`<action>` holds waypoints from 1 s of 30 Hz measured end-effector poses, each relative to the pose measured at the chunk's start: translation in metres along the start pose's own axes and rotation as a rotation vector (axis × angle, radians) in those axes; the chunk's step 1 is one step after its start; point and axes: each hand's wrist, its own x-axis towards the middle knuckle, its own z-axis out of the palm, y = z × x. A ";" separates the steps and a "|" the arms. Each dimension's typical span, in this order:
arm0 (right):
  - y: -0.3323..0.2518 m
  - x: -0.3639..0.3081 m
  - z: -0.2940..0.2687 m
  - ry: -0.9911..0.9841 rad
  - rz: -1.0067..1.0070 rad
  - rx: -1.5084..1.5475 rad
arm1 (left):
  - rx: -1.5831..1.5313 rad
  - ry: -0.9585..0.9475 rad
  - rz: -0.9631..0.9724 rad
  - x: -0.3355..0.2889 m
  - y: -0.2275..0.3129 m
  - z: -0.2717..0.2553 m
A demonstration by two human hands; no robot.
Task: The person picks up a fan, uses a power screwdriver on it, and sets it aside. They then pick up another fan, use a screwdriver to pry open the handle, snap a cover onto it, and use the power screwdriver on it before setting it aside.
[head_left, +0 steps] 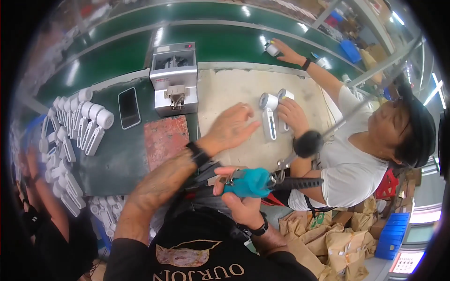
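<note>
My left hand [230, 130] reaches over the pale board, thumb and fingers apart, with nothing visible in it. Just to its right lies a white handheld fan [269, 117] with a round head and a slotted handle. In my right hand [243, 206], close to my body, is a teal electric screwdriver [253, 182] with a black coiled end on its right. A second white fan [285, 95] lies beside the first, under a co-worker's hand [293, 114]. Beyond my left hand stands a silver screw feeder [174, 79].
Several white fans [89, 117] are piled at the left of the green table, near a phone [129, 107]. A worn red pad [166, 138] lies before the feeder. Past the bench runs a green conveyor [225, 44]; the co-worker's other hand holds a white part [272, 48] there.
</note>
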 end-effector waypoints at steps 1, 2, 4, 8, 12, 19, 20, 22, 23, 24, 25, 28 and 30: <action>0.000 -0.006 -0.006 0.015 -0.003 -0.034 | 0.057 -0.034 -0.075 0.011 -0.002 0.025; 0.000 -0.013 -0.010 0.013 -0.006 -0.032 | 0.121 -0.066 -0.155 0.019 0.002 0.039; 0.000 -0.022 -0.016 0.053 -0.047 -0.088 | 0.156 -0.080 -0.222 0.033 0.008 0.060; -0.005 -0.021 -0.013 0.066 -0.046 -0.031 | 0.193 0.058 -0.287 0.037 -0.003 0.081; -0.002 -0.009 -0.015 0.111 -0.037 -0.049 | 0.129 0.037 -0.270 0.026 -0.018 0.045; 0.005 0.033 -0.024 0.196 -0.224 -0.170 | 0.253 0.130 -0.030 -0.051 0.005 -0.078; 0.006 0.040 -0.023 0.200 -0.243 -0.143 | 0.227 0.003 -0.124 -0.060 0.010 -0.102; -0.001 0.057 -0.015 0.143 -0.196 -0.054 | 0.198 -0.097 -0.239 -0.083 0.004 -0.137; -0.003 0.067 -0.008 0.112 -0.165 0.028 | 0.238 -0.104 -0.207 -0.094 -0.005 -0.149; -0.002 0.082 0.001 0.087 -0.155 0.023 | 0.276 -0.112 -0.173 -0.104 -0.014 -0.158; -0.002 0.100 0.010 0.073 -0.209 0.048 | 0.287 -0.089 -0.139 -0.115 -0.024 -0.159; 0.009 0.160 0.033 -0.008 -0.404 0.091 | 0.408 -0.181 -0.109 -0.111 -0.017 -0.171; 0.012 0.189 0.063 0.065 -0.422 -0.070 | 0.429 -0.086 -0.035 -0.122 -0.021 -0.164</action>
